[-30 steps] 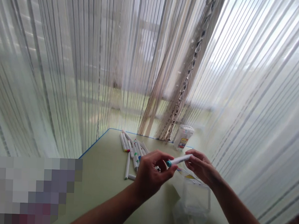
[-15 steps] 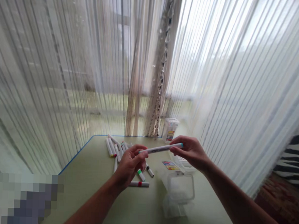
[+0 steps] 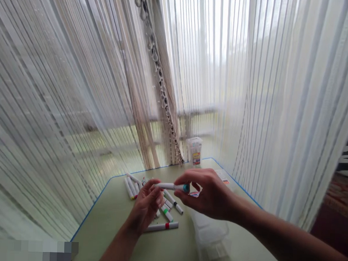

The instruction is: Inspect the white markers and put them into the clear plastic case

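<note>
Comprises blue-edged green table (image 3: 102, 219); clear plastic container (image 3: 212, 229); right hand (image 3: 208, 194) and left hand (image 3: 145, 203), pinched on opposite ends of one teal-tipped white marker (image 3: 168, 186), held roughly level above table. Seems a two-handed handling step; calls for steady, matched grips.

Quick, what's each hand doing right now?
Left hand: closed, pinching one end of a white marker.
Right hand: closed, pinching the same marker near its teal end.
</note>
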A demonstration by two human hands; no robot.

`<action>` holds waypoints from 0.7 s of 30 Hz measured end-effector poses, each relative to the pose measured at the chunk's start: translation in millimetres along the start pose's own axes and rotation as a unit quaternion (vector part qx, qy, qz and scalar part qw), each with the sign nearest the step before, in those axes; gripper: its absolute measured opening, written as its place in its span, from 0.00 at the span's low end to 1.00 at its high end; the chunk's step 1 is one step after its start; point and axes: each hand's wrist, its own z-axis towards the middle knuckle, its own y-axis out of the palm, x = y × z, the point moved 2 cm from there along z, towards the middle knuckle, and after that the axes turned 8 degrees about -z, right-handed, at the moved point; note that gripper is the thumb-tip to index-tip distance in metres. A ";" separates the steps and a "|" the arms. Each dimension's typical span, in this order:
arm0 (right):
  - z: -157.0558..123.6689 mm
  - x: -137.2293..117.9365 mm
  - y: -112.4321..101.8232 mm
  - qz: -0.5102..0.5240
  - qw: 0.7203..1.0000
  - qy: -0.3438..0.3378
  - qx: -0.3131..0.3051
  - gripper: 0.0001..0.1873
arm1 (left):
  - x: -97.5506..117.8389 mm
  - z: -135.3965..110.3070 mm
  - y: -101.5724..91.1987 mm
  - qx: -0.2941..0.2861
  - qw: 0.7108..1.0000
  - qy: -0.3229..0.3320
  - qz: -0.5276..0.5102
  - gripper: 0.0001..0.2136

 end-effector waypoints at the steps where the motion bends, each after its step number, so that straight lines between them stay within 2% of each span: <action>1: -2.2 1.5 0.6 0.003 1.000 0.001 0.001 0.04 | -0.8 0.6 -0.7 -0.001 1.000 0.000 0.000 0.12; 10: -14.6 13.7 -4.0 0.011 0.999 0.029 0.019 0.04 | -7.7 2.9 -4.2 0.002 0.999 -0.031 0.005 0.12; 15: -18.0 38.2 -5.4 0.085 0.990 0.111 0.009 0.07 | -6.8 -0.3 1.8 0.001 0.999 -0.036 0.016 0.12; 18: -19.2 63.6 2.5 0.216 0.954 0.204 -0.029 0.11 | -7.9 -2.0 4.3 0.004 0.999 -0.032 0.033 0.12; 21: -21.3 88.1 15.0 0.310 0.911 0.265 -0.057 0.14 | -11.1 -1.4 3.2 0.034 0.996 -0.020 0.084 0.12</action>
